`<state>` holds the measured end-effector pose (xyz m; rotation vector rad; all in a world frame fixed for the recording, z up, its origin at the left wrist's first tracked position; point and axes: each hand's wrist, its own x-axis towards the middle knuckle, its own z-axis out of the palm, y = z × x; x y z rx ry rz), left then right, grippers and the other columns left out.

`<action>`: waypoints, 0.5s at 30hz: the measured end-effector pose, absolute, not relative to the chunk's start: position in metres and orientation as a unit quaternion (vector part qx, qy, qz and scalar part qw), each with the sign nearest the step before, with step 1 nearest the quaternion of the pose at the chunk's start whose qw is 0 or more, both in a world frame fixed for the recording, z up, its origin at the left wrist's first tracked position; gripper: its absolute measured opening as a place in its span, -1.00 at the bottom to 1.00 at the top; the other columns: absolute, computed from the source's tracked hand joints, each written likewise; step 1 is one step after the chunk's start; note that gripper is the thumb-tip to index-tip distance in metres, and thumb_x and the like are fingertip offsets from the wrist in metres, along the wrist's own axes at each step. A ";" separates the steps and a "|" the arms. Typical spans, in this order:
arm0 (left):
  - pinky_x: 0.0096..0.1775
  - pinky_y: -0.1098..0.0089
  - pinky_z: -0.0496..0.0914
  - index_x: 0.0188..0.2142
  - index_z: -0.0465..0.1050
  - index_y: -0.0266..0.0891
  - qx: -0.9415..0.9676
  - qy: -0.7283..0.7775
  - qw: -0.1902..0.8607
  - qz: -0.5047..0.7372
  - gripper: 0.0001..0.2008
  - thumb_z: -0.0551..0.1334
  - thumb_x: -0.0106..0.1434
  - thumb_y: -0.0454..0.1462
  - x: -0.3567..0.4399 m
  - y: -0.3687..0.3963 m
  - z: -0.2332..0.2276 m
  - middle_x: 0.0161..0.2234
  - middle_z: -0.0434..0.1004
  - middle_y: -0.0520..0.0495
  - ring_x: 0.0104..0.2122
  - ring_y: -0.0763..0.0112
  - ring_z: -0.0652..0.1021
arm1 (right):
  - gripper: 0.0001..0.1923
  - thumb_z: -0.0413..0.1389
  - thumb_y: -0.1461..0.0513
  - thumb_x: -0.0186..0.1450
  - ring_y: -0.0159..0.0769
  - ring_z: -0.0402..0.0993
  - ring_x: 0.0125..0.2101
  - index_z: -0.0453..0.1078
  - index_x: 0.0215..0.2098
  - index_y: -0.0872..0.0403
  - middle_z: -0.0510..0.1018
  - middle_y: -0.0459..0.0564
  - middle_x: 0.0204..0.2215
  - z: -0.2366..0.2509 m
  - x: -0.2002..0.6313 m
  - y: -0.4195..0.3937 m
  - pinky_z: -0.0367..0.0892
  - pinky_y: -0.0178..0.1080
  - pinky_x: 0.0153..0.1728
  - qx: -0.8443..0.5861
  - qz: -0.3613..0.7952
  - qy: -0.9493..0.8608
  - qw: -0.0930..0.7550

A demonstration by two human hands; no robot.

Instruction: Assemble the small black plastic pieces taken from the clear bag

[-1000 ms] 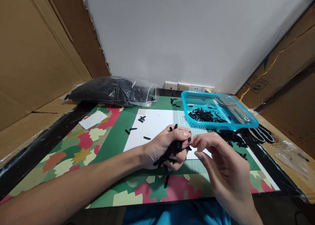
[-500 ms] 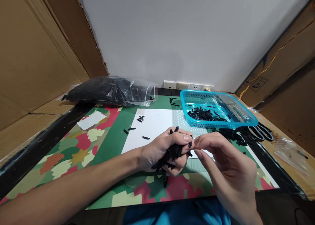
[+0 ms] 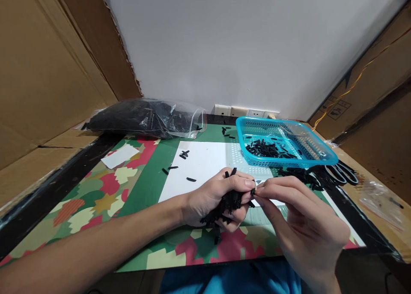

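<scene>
Black strips (image 3: 231, 202), bunched: grasped in the left hand (image 3: 205, 197), on the near side of the blue basket (image 3: 289, 162). Right hand (image 3: 305, 217): fingertips brought together beside the strips; grip cannot be told. White sheet (image 3: 205, 165): laid left of the basket. Plastic bag (image 3: 138, 119), dark-filled: placed farther left of it.

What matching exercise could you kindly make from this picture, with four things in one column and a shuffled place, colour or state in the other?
Column one:
1. Left hand
2. Basket
3. Small white card
4. Plastic bag

Column two:
A. Lying near the wall, left of the sockets
B. Closed around a bunch of black pieces
C. Flat on the patterned mat
D. Turquoise, with loose black bits inside

Pairs: 1-B, 2-D, 3-C, 4-A.
</scene>
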<state>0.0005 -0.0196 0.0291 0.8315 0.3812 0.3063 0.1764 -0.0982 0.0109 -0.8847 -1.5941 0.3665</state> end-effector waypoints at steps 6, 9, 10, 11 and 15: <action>-0.71 0.60 0.15 -0.51 0.34 -0.24 0.423 0.224 0.855 0.199 -0.65 0.37 0.27 -0.12 0.002 -0.020 0.025 -0.72 0.26 0.12 -0.75 0.60 0.21 | -0.61 0.19 0.56 0.35 -0.25 0.64 -0.23 0.56 -0.02 0.01 0.64 0.04 -0.18 0.012 0.179 -0.100 0.53 -0.24 -0.23 -0.393 0.016 -0.747 0.535; -0.70 0.57 0.20 -0.52 0.36 -0.25 0.435 0.242 0.837 0.228 -0.64 0.35 0.29 -0.13 0.004 -0.022 0.022 -0.71 0.26 0.10 -0.73 0.56 0.26 | -0.54 0.12 0.59 0.34 -0.22 0.63 -0.22 0.52 0.04 0.03 0.63 0.08 -0.15 0.003 0.179 -0.097 0.51 -0.22 -0.23 -0.395 -0.052 -0.759 0.515; -0.70 0.57 0.21 -0.53 0.36 -0.25 0.436 0.244 0.834 0.235 -0.64 0.35 0.30 -0.13 0.005 -0.022 0.022 -0.71 0.26 0.10 -0.73 0.56 0.26 | -0.53 0.11 0.59 0.34 -0.21 0.62 -0.22 0.51 0.06 0.04 0.63 0.09 -0.15 0.000 0.178 -0.095 0.49 -0.22 -0.23 -0.395 -0.068 -0.762 0.509; -0.70 0.57 0.21 -0.53 0.35 -0.25 0.435 0.243 0.833 0.238 -0.64 0.35 0.31 -0.13 0.005 -0.023 0.021 -0.71 0.25 0.11 -0.73 0.57 0.25 | -0.53 0.10 0.59 0.34 -0.21 0.61 -0.22 0.49 0.07 0.05 0.62 0.10 -0.15 -0.003 0.178 -0.093 0.48 -0.21 -0.24 -0.395 -0.080 -0.765 0.503; -0.69 0.59 0.19 -0.52 0.33 -0.25 0.425 0.242 0.839 0.240 -0.64 0.34 0.31 -0.15 0.007 -0.023 0.018 -0.69 0.21 0.14 -0.72 0.61 0.21 | -0.59 0.04 0.56 0.38 -0.23 0.54 -0.26 0.42 0.06 0.07 0.57 0.09 -0.19 -0.004 0.177 -0.087 0.42 -0.24 -0.28 -0.401 -0.078 -0.783 0.468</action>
